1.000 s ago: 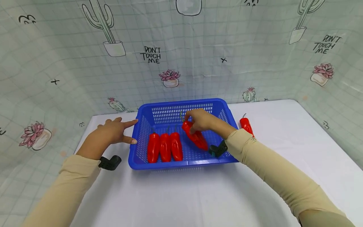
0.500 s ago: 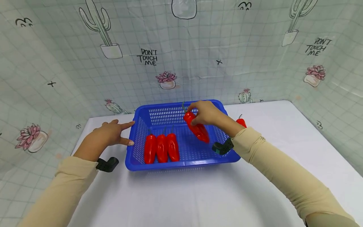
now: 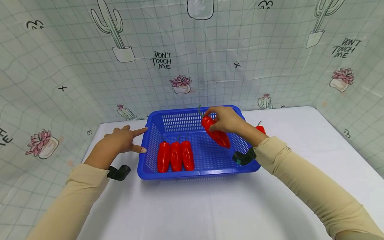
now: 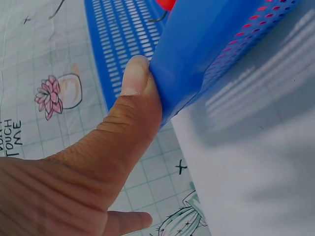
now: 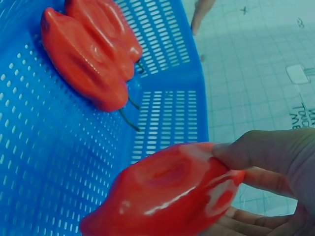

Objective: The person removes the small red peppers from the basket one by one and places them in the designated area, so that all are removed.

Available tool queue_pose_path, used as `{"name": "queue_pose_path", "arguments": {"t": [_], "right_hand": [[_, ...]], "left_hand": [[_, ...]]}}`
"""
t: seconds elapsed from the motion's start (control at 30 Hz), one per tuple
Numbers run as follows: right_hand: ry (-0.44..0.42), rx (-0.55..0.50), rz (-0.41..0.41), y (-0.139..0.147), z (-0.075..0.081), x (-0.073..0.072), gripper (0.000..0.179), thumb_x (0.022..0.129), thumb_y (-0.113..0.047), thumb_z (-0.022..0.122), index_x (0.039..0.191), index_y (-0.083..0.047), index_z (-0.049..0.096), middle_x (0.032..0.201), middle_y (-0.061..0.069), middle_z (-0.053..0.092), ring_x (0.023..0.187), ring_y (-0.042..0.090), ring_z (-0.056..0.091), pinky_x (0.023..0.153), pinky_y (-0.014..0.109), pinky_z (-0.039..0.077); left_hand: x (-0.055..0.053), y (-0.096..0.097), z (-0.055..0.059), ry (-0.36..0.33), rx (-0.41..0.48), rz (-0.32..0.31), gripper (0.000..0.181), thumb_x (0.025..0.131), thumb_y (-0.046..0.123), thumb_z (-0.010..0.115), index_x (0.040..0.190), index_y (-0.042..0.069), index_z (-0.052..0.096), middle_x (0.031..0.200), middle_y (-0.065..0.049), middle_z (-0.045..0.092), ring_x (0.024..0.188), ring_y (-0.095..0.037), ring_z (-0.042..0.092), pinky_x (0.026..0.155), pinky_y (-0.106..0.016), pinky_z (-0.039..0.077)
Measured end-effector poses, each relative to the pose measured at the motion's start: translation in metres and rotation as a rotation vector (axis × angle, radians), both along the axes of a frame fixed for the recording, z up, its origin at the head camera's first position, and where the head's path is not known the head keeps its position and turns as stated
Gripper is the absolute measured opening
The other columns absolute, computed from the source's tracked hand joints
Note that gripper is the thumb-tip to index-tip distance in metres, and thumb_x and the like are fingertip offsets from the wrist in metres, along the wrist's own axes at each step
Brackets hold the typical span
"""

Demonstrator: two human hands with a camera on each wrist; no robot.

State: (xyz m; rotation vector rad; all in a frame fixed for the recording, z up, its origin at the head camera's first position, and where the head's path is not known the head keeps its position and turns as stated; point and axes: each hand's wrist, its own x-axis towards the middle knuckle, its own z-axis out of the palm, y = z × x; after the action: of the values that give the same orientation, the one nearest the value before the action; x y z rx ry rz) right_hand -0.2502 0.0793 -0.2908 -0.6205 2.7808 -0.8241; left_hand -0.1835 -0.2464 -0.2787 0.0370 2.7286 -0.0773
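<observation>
My right hand (image 3: 229, 120) pinches a long red pepper (image 3: 221, 138) near its stem end, thumb on one side and fingers on the other. The pepper tilts over the right half of a blue perforated basket (image 3: 180, 174), its green stem up to the left. In the right wrist view this held pepper (image 5: 162, 189) fills the lower middle. Three more red peppers (image 3: 175, 156) lie side by side in the basket's left half. My left hand (image 3: 120, 140) touches the left rim with thumb and index finger stretched out; the left wrist view shows the thumb (image 4: 135, 93) against it.
Another red pepper (image 3: 261, 129) lies on the white table (image 3: 186, 206) right of the basket, partly hidden by my right arm. A grid-patterned cloth (image 3: 210, 46) with cactus drawings hangs behind and along both sides.
My right hand has raised the pepper from low in the basket and carried it slightly right. The left hand stays at the rim. The head view has shifted a little.
</observation>
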Motion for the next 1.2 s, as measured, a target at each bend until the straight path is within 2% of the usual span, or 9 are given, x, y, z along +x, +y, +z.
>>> {"name": "queue_pose_path", "arguments": {"t": [0.27, 0.8, 0.97, 1.2], "right_hand": [[0.04, 0.006, -0.01, 0.002, -0.002, 0.003, 0.054, 0.085, -0.012, 0.075, 0.135, -0.006, 0.056, 0.107, 0.019, 0.068, 0.087, 0.029, 0.07, 0.069, 0.036, 0.062], [0.044, 0.001, -0.03, 0.011, 0.001, 0.002, 0.05, 0.082, -0.015, 0.074, 0.13, -0.005, 0.06, 0.093, 0.016, 0.07, 0.076, 0.024, 0.07, 0.064, 0.032, 0.061], [0.014, -0.036, -0.03, 0.017, 0.002, 0.002, 0.051, 0.085, -0.014, 0.072, 0.132, -0.003, 0.058, 0.099, 0.02, 0.07, 0.079, 0.027, 0.07, 0.066, 0.034, 0.062], [0.025, -0.06, -0.053, 0.024, 0.005, 0.001, 0.05, 0.086, -0.013, 0.071, 0.132, -0.003, 0.057, 0.102, 0.022, 0.069, 0.082, 0.029, 0.07, 0.067, 0.036, 0.062]], "left_hand": [[0.0, -0.001, -0.001, 0.003, 0.011, 0.005, 0.095, 0.082, 0.057, 0.07, 0.156, 0.02, 0.023, 0.152, -0.038, 0.023, 0.133, -0.063, 0.029, 0.1, -0.075, 0.035], [-0.002, -0.002, -0.002, 0.01, 0.006, 0.01, 0.095, 0.082, 0.058, 0.069, 0.156, 0.02, 0.023, 0.152, -0.037, 0.023, 0.133, -0.063, 0.028, 0.1, -0.075, 0.034], [-0.002, -0.002, -0.002, 0.011, 0.008, 0.004, 0.095, 0.081, 0.057, 0.07, 0.156, 0.02, 0.024, 0.152, -0.038, 0.024, 0.133, -0.064, 0.028, 0.1, -0.075, 0.035], [-0.001, -0.001, -0.001, 0.005, 0.021, 0.011, 0.095, 0.081, 0.056, 0.071, 0.156, 0.019, 0.024, 0.152, -0.038, 0.023, 0.132, -0.064, 0.028, 0.1, -0.075, 0.034]]}}
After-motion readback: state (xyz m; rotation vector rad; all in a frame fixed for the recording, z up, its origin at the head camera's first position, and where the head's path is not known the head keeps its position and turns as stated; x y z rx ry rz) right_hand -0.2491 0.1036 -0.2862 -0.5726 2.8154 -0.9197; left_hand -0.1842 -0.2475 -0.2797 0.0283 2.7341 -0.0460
